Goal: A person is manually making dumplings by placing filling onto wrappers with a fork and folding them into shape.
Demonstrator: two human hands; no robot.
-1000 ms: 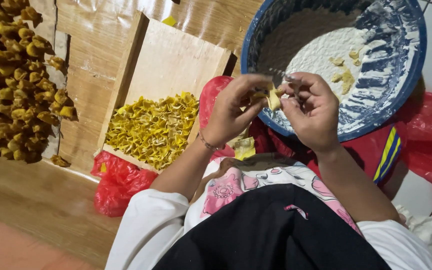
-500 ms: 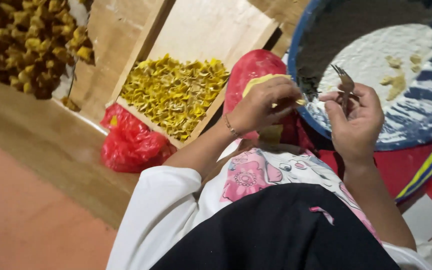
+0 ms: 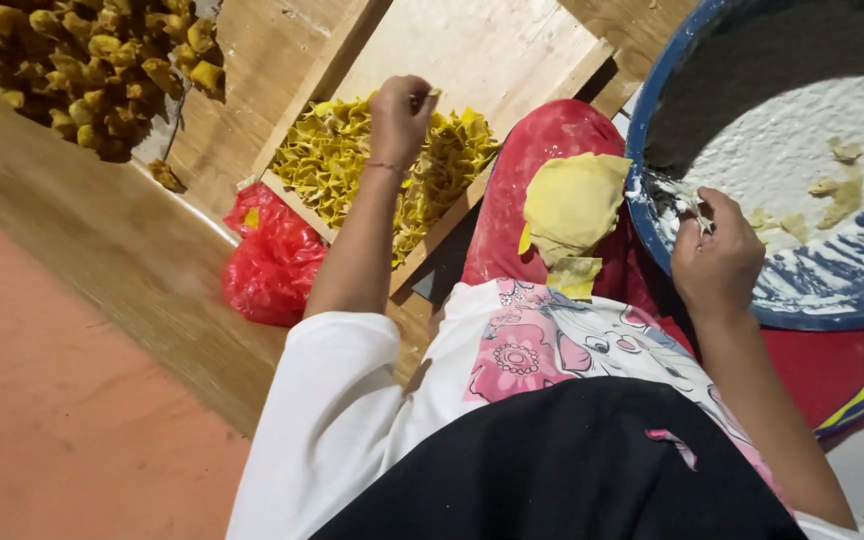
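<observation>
Reaching over the tray (image 3: 292, 190), we see our left hand (image 3: 400, 115) pinched on a folded dumpling (image 3: 430, 95); our right hand (image 3: 717, 262) grips a utensil (image 3: 677, 192) at the bowl (image 3: 652, 240).

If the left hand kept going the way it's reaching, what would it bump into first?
Most likely the heap of yellow folded dumplings on the wooden tray. The left hand hovers right over that heap, fingers pinched, though how high above it is hard to judge.
</observation>
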